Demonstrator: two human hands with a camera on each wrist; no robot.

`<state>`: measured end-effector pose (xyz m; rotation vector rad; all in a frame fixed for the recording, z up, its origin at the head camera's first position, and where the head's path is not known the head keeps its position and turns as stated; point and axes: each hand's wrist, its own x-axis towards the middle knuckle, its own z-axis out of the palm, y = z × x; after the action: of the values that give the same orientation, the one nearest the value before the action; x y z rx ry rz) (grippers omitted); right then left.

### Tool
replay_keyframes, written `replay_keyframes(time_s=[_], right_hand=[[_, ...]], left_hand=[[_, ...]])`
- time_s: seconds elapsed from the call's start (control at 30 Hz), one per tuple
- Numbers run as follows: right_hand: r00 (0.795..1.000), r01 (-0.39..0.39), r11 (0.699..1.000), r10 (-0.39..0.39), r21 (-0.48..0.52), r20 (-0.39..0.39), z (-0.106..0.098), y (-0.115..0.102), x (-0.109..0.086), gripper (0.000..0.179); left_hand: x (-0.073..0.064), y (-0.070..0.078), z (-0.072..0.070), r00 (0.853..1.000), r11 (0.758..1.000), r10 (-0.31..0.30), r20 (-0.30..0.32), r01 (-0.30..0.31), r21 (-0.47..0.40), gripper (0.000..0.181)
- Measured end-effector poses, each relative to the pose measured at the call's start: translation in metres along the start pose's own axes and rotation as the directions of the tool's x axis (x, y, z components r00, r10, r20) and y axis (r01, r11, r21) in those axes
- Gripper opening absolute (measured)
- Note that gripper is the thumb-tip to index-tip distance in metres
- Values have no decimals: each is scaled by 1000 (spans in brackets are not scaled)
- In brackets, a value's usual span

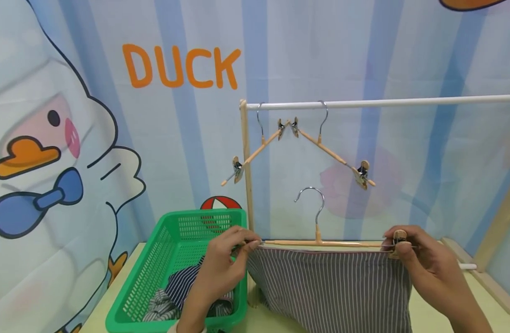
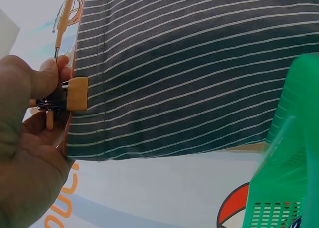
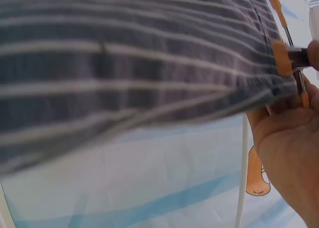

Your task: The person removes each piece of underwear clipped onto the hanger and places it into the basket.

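Note:
A clip hanger (image 1: 350, 243) with a wooden bar and metal hook spans both hands, and a grey cloth with thin white stripes (image 1: 334, 284) hangs from it. The left hand (image 1: 219, 263) pinches the left end of the hanger. There, a clip (image 2: 77, 94) bites the cloth's top edge in the left wrist view. My right hand (image 1: 435, 263) grips the clip (image 1: 399, 237) at the other end between thumb and fingers. In the right wrist view the orange pad of that clip (image 3: 281, 57) sits on the cloth near its corner.
Two clip hangers (image 1: 265, 147) (image 1: 331, 155) hang at angles on the white rail (image 1: 384, 101) of a wooden-post rack. At left on the pale table stands a green basket (image 1: 136, 282) holding striped clothes (image 1: 181, 282). A printed duck curtain (image 1: 313, 41) forms the backdrop.

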<state>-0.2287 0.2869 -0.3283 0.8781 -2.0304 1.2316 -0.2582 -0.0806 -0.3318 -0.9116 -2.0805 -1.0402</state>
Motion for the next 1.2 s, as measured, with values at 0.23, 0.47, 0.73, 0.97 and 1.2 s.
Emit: replay_keyframes(time_s=[0.23, 0.47, 0.73, 0.97, 1.2], right_hand=[[989, -127, 989, 120, -69, -91, 5, -8, 4, 24], [963, -239, 971, 237, 2, -130, 6, -12, 5, 22], [939, -309, 950, 311, 38, -144, 7, -12, 4, 24], [935, -314, 948, 317, 45, -158, 8, -13, 5, 24], [928, -331, 943, 333, 40, -167, 7, -13, 7, 24]], left_hand=[[-1, 2, 2, 1000, 1000, 21, -18, -21, 20, 11], [0, 3, 3, 999, 999, 42, -15, -42, 10, 12], [-1, 3, 3, 1000, 1000, 31, 4, -31, 0, 12], [-1, 3, 3, 1000, 1000, 27, 5, -27, 0, 12], [1, 4, 3, 1000, 1000, 16, 11, -16, -18, 13]])
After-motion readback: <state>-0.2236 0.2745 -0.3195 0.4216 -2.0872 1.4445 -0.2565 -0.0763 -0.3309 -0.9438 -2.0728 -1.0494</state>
